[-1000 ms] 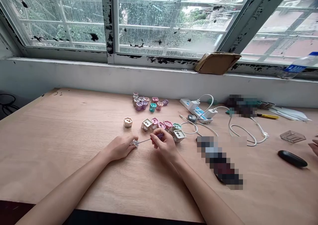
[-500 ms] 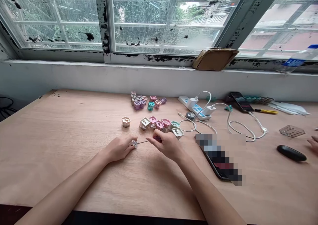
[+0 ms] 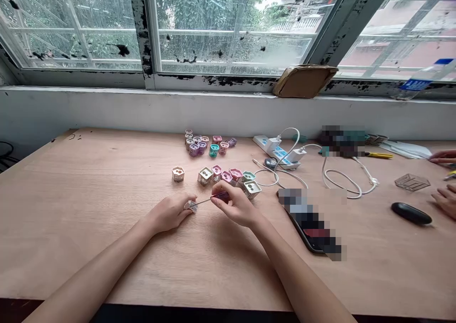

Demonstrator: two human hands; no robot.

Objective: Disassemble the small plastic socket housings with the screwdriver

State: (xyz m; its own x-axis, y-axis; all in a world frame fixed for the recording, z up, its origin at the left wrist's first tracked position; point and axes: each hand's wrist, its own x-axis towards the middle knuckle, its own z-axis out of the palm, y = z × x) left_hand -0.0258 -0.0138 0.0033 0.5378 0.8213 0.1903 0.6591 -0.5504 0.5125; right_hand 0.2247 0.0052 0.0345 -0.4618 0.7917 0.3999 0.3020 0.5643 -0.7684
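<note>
My left hand [image 3: 173,211] pinches a small pale, clear-looking piece [image 3: 191,206] between thumb and fingers just above the table. My right hand [image 3: 235,204] is closed round the dark reddish handle of a screwdriver [image 3: 204,201]. Its thin metal shaft points left, and the tip meets the small piece. Behind the hands stands a row of small box-like pieces with pink, cream and teal tops, among them a cream-topped box [image 3: 205,176]. A single beige-topped box [image 3: 178,174] sits apart to the left.
Farther back is a cluster of small purple, pink and teal pieces [image 3: 202,147]. To the right lie a power strip [image 3: 278,152] with white cables, a phone [image 3: 309,240], a black oval object [image 3: 411,213] and a clear box frame [image 3: 412,182]. Another person's hands [image 3: 446,200] reach in at the right edge.
The view has shifted slightly. My hands keep the same grip, with the screwdriver still at the small piece. At the right edge, more of the other person's hands has come into view.
</note>
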